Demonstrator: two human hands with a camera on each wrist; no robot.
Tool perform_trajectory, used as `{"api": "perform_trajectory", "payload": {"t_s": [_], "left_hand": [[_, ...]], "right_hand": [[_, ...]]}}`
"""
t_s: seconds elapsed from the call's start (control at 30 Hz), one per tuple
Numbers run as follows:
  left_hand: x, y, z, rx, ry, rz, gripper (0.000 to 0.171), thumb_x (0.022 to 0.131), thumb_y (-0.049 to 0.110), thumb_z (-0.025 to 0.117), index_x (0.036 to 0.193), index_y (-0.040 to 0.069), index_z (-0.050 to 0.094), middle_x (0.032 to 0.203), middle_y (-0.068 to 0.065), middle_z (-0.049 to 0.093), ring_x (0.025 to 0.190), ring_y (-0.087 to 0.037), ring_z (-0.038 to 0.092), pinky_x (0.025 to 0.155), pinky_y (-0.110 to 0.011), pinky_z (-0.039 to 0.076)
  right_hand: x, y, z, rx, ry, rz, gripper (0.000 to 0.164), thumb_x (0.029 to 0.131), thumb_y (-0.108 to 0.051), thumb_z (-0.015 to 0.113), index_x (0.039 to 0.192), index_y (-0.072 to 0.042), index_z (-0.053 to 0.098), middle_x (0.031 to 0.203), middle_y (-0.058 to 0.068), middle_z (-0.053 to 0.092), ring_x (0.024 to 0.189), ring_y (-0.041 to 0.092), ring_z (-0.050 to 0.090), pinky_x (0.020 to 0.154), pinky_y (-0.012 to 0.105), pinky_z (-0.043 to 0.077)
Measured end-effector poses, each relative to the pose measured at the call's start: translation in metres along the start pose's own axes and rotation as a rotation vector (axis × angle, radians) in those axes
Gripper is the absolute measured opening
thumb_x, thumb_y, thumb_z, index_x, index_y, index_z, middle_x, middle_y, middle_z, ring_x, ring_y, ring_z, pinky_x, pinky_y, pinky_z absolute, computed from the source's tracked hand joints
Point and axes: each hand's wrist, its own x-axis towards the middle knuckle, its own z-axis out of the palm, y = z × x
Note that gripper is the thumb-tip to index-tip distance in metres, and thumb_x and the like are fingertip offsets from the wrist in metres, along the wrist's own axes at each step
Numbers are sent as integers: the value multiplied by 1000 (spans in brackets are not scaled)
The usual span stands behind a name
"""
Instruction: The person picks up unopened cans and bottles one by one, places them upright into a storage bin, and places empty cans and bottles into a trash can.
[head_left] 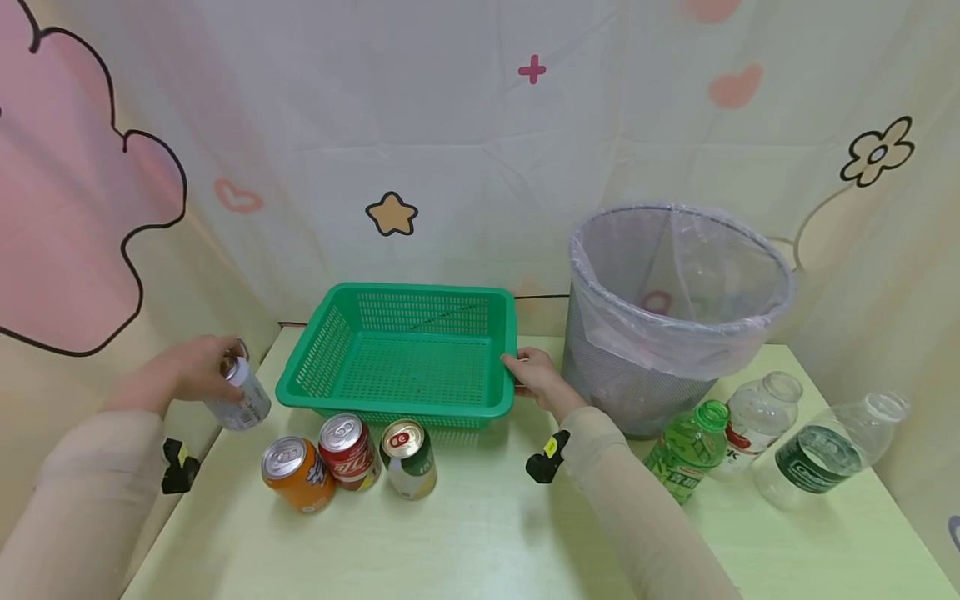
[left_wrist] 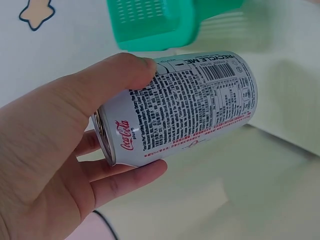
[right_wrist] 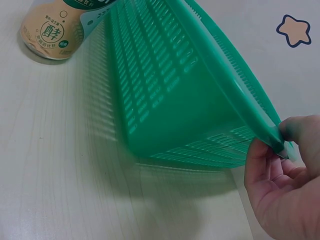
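Observation:
My left hand (head_left: 201, 368) grips a white Coca-Cola can (left_wrist: 195, 102) near its top, thumb on one side and fingers on the other. The can is tilted and held at the table's left edge, left of the green plastic basket (head_left: 420, 410). With thumb and curled fingers my right hand (right_wrist: 287, 175) pinches the basket's right rim. Inside, the basket's slotted floor is bare. In front of it stand an orange can (head_left: 309, 483), a red can (head_left: 352, 457) and a green and cream can (head_left: 412, 475).
Right of the basket stands a mesh bin (head_left: 622, 375) lined with a clear bag. Beside it are a green bottle (head_left: 686, 454), a clear bottle with a red and white label (head_left: 757, 417) and a clear bottle with a dark green label (head_left: 821, 458). A patterned curtain (head_left: 465, 167) hangs behind.

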Motion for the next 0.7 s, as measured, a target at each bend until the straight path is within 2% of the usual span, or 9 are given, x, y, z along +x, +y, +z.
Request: {"api": "perform_trajectory", "payload": {"t_s": [0.2,0.43,0.7], "left_hand": [[-1,9,-21,17,15,-12,54,67,20,72,104,-7,43,94,-23,54,76,-28,56,58,-38,50],[-1,21,-46,50,55,31,54,66,20,72,102,-8,44,90,-22,57,73,-25,57,56,-36,49],[5,41,-64,80,67,36,54,67,21,71,105,-6,44,93,-22,56,74,-25,57,57,-36,48]], "right_hand": [[-1,0,0,0,4,-9,27,89,-22,49,107,-2,48,111,23,52,96,32,57,64,29,52],[-2,-1,0,-1,1,-6,26,89,-22,49,107,-2,48,112,23,51,96,32,57,65,30,52],[-1,-1,0,-13,-9,-4,28,89,-23,48,108,-2,48,113,23,51,100,34,53,66,30,52]]}}
